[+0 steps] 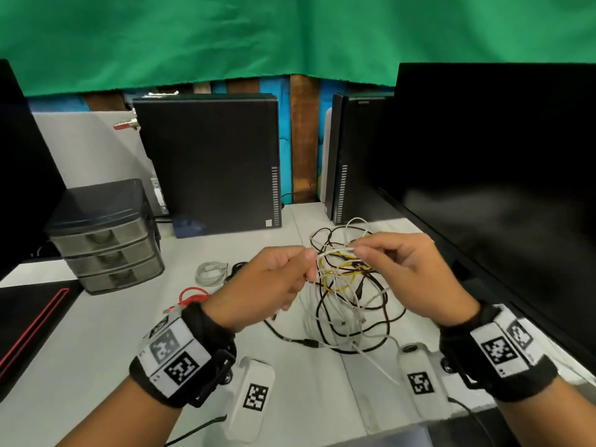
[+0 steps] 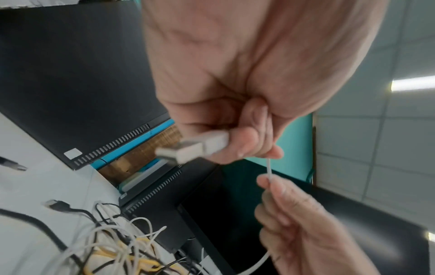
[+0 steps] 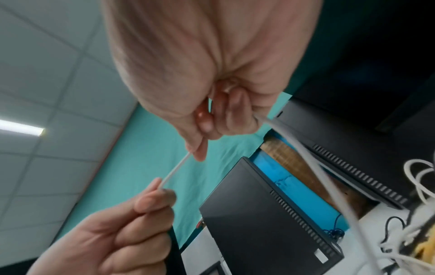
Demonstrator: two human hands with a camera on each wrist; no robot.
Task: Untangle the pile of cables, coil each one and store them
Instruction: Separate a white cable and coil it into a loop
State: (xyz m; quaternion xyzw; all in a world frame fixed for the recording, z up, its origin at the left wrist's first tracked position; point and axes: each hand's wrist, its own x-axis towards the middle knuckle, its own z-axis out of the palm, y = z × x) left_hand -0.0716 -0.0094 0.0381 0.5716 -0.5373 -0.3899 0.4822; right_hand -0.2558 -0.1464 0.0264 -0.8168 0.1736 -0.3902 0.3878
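Note:
A tangle of black, white and yellow cables (image 1: 350, 298) lies on the white table (image 1: 96, 333), partly lifted. Above it, my left hand (image 1: 308, 258) and right hand (image 1: 358, 252) each pinch the same thin white cable (image 1: 335, 251), a short stretch taut between them. In the left wrist view my left hand (image 2: 259, 148) also holds this cable's white USB plug (image 2: 193, 147) under curled fingers, with the wire (image 2: 268, 166) running to the right hand's fingers (image 2: 273, 188). In the right wrist view my right hand (image 3: 200, 148) pinches the wire (image 3: 176, 168), and a white strand (image 3: 317, 167) trails down to the pile.
Left of the pile lie a coiled white cable (image 1: 211, 272), a coiled red cable (image 1: 193, 296) and a black one (image 1: 237, 267). A grey drawer unit (image 1: 106, 240) stands at the left. Two computer towers (image 1: 209, 159) stand behind; a monitor (image 1: 500, 172) crowds the right.

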